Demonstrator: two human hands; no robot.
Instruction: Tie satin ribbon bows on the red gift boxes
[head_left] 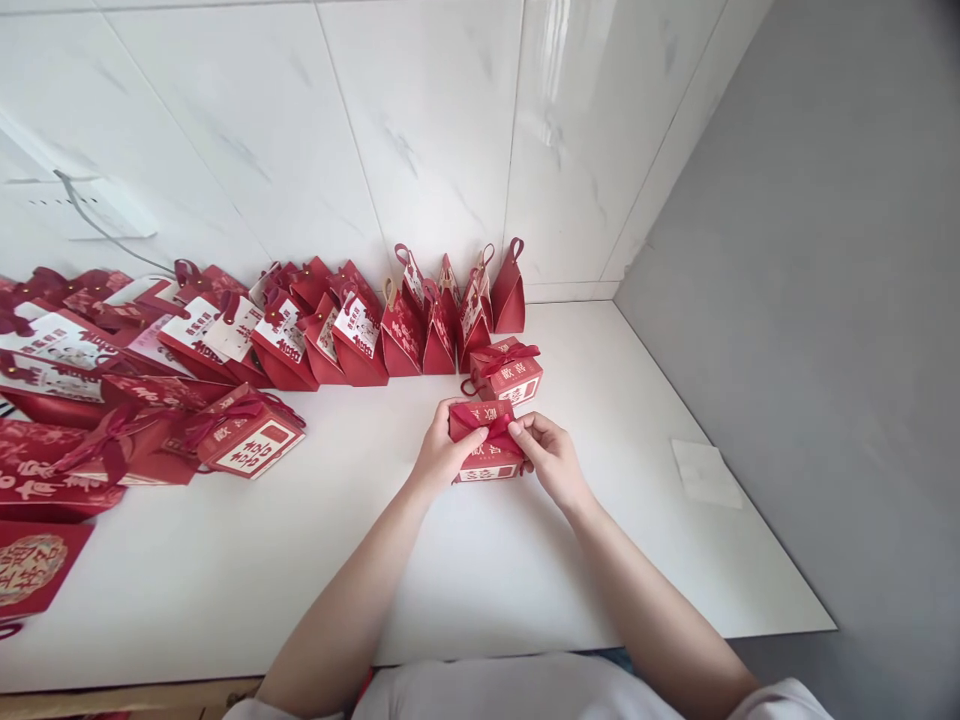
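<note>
I have the small red box near the middle of the white tabletop, its printed panel towards me; I cannot tell whether it rests on the surface or is held just above. A dark red ribbon bow lies across its top. The left hand is mostly closed at the box's left end, thumb pressed on the bow, its fingertips partly hidden. The right hand is curled in too, thumb and forefinger pinching the bow's right side. Directly behind is a second ribboned box, so close that I cannot make out whether they touch. For moving, my widest stretch of tabletop runs towards the near edge and off to the right, where a white slip lies by the slanting right edge, with a grey surface beyond. Behind, the tiled wall bounds my reach. Peaked red cartons with loop handles stand near it, and a dense cluster of card-fronted cartons continues leftward. A ribboned carton lies tilted at the cluster's front, well apart from the left hand. These containers look folded up, their contents hidden from me.
</note>
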